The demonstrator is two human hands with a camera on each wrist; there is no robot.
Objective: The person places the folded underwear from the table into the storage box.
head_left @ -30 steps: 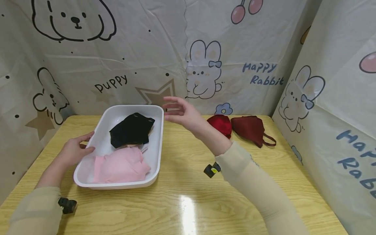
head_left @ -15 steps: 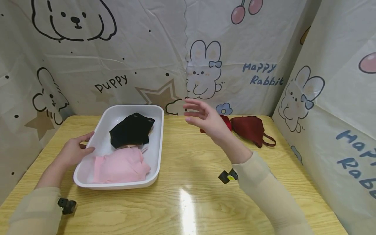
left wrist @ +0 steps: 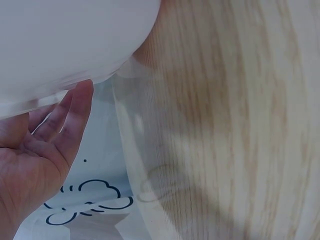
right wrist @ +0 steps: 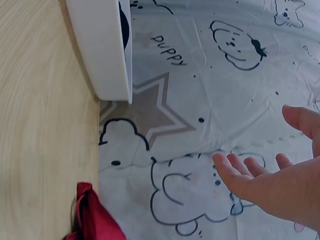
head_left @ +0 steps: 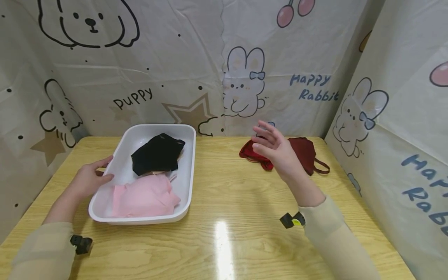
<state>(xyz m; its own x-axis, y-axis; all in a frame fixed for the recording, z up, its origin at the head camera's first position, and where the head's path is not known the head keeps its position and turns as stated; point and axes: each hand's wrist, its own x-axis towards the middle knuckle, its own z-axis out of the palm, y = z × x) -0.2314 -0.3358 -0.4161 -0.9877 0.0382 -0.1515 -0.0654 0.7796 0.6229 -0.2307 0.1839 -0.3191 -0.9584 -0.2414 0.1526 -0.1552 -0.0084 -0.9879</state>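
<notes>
Holding Firm on One Side, Hovering on the Other

From where I am standing, the left hand (head_left: 87,179) is pinching the left rim of the white tub (head_left: 192,171), thumb over the edge and fingers outside. I am finding this a sound way of steadying it; pressing harder would probably be risking a tilt.

Inside the tub, the pink cloth (head_left: 145,197) is lying at the near end, and the black cloth (head_left: 157,154) is lying behind it.

Farther right, the bright red cloth (head_left: 250,150) is resting on the table (head_left: 241,202), near its far edge. In front, the right hand (head_left: 280,153) is hovering with loosely spread fingers, gripping nothing. Beside it, the dark red cloth (head_left: 305,149) is showing its strap (head_left: 323,163).

In my judgement, good handling here is taking one cloth by its body, since loose straps may be catching the neighbour.
</notes>
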